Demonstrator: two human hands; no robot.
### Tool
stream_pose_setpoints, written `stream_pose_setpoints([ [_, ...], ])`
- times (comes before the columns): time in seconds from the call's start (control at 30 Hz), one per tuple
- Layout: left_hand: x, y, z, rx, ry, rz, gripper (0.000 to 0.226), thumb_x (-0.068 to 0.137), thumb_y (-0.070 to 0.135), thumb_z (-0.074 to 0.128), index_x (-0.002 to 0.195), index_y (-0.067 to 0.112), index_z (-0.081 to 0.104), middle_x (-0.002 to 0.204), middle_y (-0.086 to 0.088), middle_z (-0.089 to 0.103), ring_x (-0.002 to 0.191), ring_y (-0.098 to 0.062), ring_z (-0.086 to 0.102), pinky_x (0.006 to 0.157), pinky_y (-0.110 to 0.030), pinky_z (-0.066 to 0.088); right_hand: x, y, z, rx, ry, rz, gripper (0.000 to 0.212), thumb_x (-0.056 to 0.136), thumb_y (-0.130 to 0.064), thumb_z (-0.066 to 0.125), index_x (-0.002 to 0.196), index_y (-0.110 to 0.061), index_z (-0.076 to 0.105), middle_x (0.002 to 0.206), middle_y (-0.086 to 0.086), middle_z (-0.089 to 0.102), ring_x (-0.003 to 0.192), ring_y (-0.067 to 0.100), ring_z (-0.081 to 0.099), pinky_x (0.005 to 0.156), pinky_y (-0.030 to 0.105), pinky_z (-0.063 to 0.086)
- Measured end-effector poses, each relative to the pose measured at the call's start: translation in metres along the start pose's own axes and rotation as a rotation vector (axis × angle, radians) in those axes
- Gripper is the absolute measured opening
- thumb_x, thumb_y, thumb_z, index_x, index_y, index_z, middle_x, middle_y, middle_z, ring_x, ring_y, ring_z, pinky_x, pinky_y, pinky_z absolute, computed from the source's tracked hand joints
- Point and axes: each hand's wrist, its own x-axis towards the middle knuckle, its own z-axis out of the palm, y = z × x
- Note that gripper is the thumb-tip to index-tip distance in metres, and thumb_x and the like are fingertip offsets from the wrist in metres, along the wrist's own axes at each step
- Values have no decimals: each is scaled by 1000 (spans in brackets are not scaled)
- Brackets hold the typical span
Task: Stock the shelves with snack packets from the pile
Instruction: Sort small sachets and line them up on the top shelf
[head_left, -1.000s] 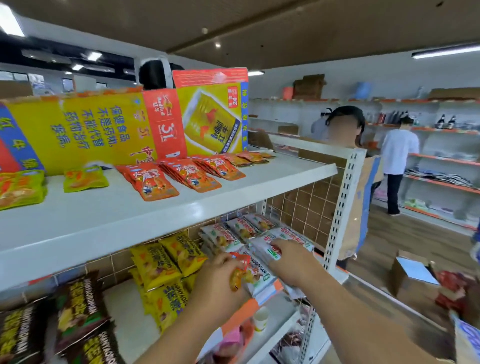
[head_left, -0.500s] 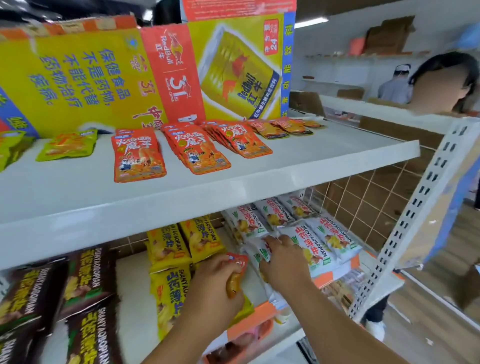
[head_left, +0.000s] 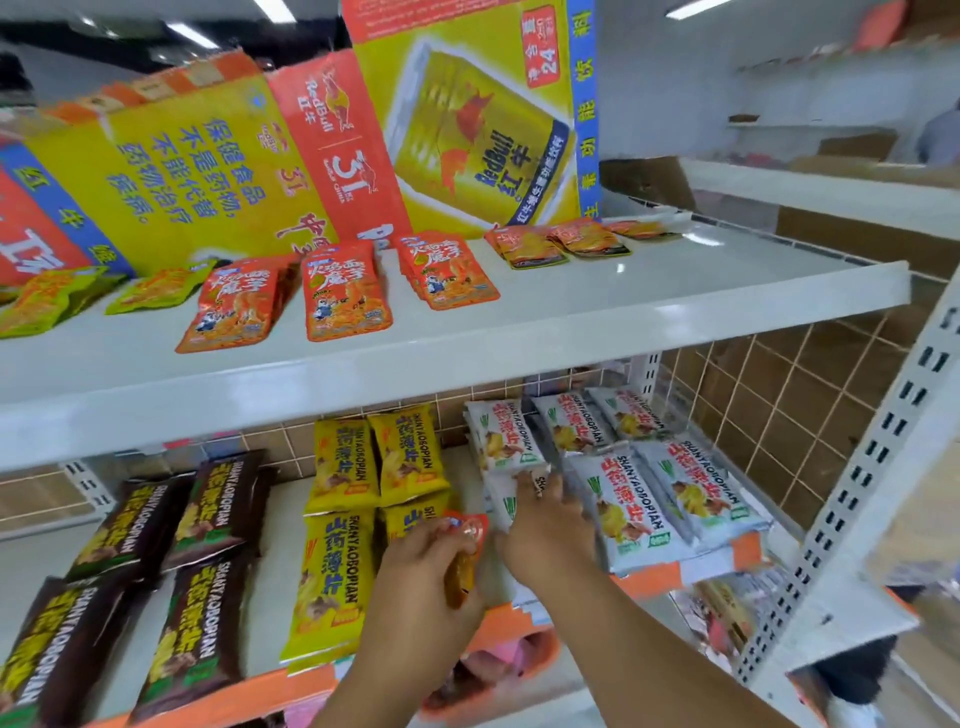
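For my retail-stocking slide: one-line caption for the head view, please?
Right hand touches white snack packets on the lower shelf while left hand holds an orange packet.

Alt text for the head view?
A person's left hand grips a small orange snack packet while the right hand touches a white-and-green snack packet on the lower white shelf, beside yellow packets and dark brown packets. Red-orange packets lie on the upper shelf.
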Motion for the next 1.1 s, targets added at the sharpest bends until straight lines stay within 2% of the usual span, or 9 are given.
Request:
stream_pose_setpoints([
  [0.17, -2, 1, -1, 27, 7, -40, 44, 62, 30, 67, 106, 36, 73, 126, 7, 63, 108, -23, 59, 95, -34, 49, 2, 7, -3, -35, 25, -53, 88, 92, -59, 54, 159, -25, 9, 166, 16, 3, 146, 44, 21, 109, 50, 40],
  [0.37, 3, 6, -2, 8, 38, -58, 40, 65, 38, 59, 103, 39, 71, 127, 13, 61, 105, -22, 57, 92, -33, 47, -1, 9, -9, 70, -10, -65, 91, 89, -67, 50, 159, -29, 7, 167, 13, 1, 147, 44, 19, 110, 54, 37],
  [0.47, 7, 12, -3, 27, 44, -34, 40, 64, 33, 68, 104, 39, 71, 129, 13, 61, 105, -22, 55, 90, -29, 41, -5, 13, -19, 95, 84, -80, 83, 88, -66, 50, 156, -29, 20, 161, 12, 20, 141, 40, 31, 109, 52, 38],
  [0.53, 13, 16, -4, 21, 43, -39, 41, 65, 31, 71, 105, 40, 70, 131, 15, 59, 107, -20, 54, 90, -28, 41, -9, 19, -27, 107, 177, -113, 67, 89, -58, 51, 148, -27, 40, 149, 8, 41, 130, 34, 45, 103, 47, 46],
  [0.63, 20, 22, -4, 11, 52, -42, 41, 67, 29, 74, 106, 40, 69, 133, 17, 57, 113, -18, 52, 92, -26, 38, -17, 32, -36, 202, 225, -153, 38, 93, -44, 53, 122, -22, 64, 120, 3, 62, 101, 25, 61, 79, 35, 52],
  [0.8, 27, 45, 3, -51, 36, 22, 38, 70, 35, 71, 108, 37, 70, 135, 14, 56, 118, -18, 51, 96, -27, 39, -31, 63, -50, 280, 240, -147, 17, 91, -35, 54, 90, -20, 62, 85, -2, 55, 76, 22, 58, 53, 29, 36],
  [0.93, 35, 78, 10, -80, 51, 127, 38, 70, 29, 78, 106, 37, 68, 133, 16, 56, 119, -12, 47, 98, -24, 36, -44, 85, -76, 344, 370, -104, 21, 91, -36, 57, 105, -25, 69, 107, -3, 67, 82, 18, 62, 70, 32, 51],
  [1.0, 41, 99, 11, -106, 68, 180, 41, 68, 28, 77, 107, 37, 67, 133, 17, 56, 119, -11, 48, 99, -25, 38, -52, 97, -94, 369, 449, -103, 27, 92, -37, 59, 115, -27, 69, 116, -6, 65, 86, 15, 62, 73, 31, 51],
  [1.1, 50, 133, 9, -133, 86, 265, 40, 68, 32, 73, 107, 38, 67, 133, 19, 55, 119, -10, 48, 101, -24, 36, -66, 115, -125, 383, 559, -100, 23, 92, -34, 60, 112, -26, 69, 111, -6, 64, 81, 11, 57, 70, 29, 46],
])
